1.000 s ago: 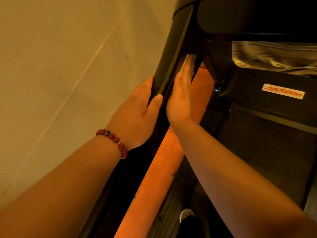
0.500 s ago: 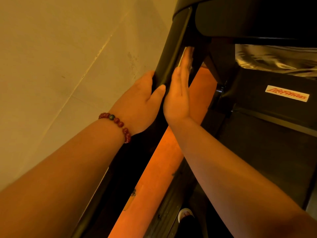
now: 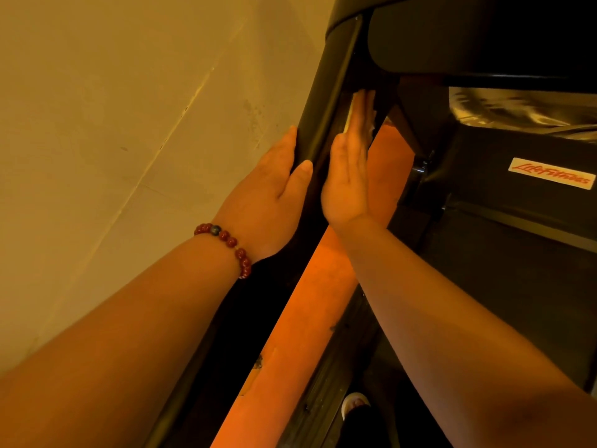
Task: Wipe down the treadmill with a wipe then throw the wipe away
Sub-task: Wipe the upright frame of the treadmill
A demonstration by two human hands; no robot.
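Pale tiled surface [image 3: 113, 124] fills the left. The black treadmill [image 3: 504, 273] (white label with red lettering [image 3: 551, 173] on its hood) fills the right. An orange-lit strip of floor [image 3: 300, 318] runs beside its slanted black upright post [image 3: 326, 101]. The left hand [image 3: 268, 195], red bead bracelet [image 3: 231, 244] at the wrist, grasps the post, its fingers hidden behind it. The right hand [image 3: 350, 169] lies flat, fingers straight, pressing the pale wipe [image 3: 350, 113] to the post's inner face. Only the wipe's edge shows. A white shoe toe [image 3: 355, 404] at the bottom is half lost in shadow.
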